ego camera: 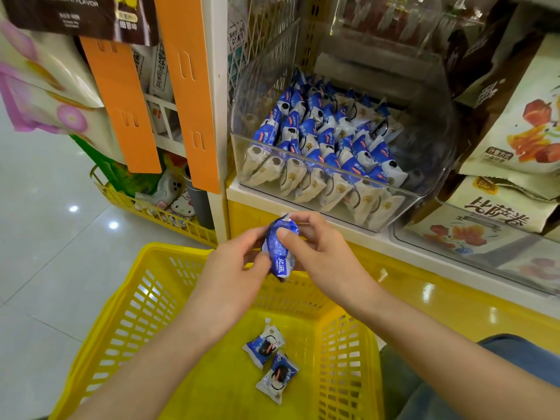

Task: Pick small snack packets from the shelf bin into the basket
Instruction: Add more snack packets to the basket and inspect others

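Pinching one blue snack packet (280, 253) together, the left hand (236, 271) and right hand (321, 256) hover over the twelve-o'clock rim of the yellow basket (160, 247); released there, it could bounce outside.

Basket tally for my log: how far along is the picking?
Done: two packets lie in the basket. In hand: left hand and right hand hold a third packet above its rim. Left: the bin holds many more.
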A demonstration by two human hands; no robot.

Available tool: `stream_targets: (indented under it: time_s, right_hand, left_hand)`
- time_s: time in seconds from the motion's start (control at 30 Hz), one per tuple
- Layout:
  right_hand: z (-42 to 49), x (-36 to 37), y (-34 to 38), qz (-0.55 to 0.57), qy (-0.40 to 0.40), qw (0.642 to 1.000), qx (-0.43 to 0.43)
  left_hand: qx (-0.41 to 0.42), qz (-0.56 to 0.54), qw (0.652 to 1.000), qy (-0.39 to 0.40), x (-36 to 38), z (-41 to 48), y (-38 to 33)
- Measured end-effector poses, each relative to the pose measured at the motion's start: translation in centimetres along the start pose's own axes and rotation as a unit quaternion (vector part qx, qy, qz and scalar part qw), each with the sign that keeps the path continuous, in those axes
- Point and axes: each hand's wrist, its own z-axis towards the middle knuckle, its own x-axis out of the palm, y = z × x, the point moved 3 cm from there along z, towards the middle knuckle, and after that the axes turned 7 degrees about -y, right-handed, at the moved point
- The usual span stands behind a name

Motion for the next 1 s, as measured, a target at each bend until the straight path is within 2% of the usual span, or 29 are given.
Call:
stream_targets:
  time_s: [0.1,0.17,0.3,0.4,0.57,0.73,0.9,1.0]
  right_hand:
    - [0.2,-0.1,-0.1,0.017,0.010,1.000,0.013]
    - [0.3,-0.3,0.1,0.019,0.007,1.000,0.000]
    - [0.1,-0.7,1.1,-0.105,-0.026,0.991,-0.072]
    - [-0.2,-0.6,1.5,-0.173,-0.031,0.976,-0.130]
    - [-0.1,-0.2,2.1,-0.158,0.007,0.980,-0.123]
    - [0.0,-0.6,2.8,-0.107,0.008,0.990,-0.097]
    - [-0.7,-1.3,4.0,-0.130,-0.018,0.983,-0.126]
    - [-1.1,-2.0,5.1,-0.091,-0.057,0.985,-0.138]
  left_hand:
    - [0.012,-0.017,1.000,0.020,-0.1,0.1,-0.4]
    - [-0.009,-0.074,0.997,0.015,-0.2,0.3,-0.6]
    - [-0.099,-0.226,0.969,0.033,0.3,0.1,-0.6]
    - [-0.102,-0.207,0.972,0.044,0.7,0.0,-0.6]
    - [-0.123,-0.216,0.968,-0.036,0.0,0.8,-0.7]
    - [-0.082,-0.240,0.965,-0.067,-0.6,1.5,-1.7]
    - [0.019,-0.165,0.981,-0.103,-0.9,2.2,-3.5]
    - [0.076,-0.140,0.982,-0.096,-0.6,2.7,-5.0]
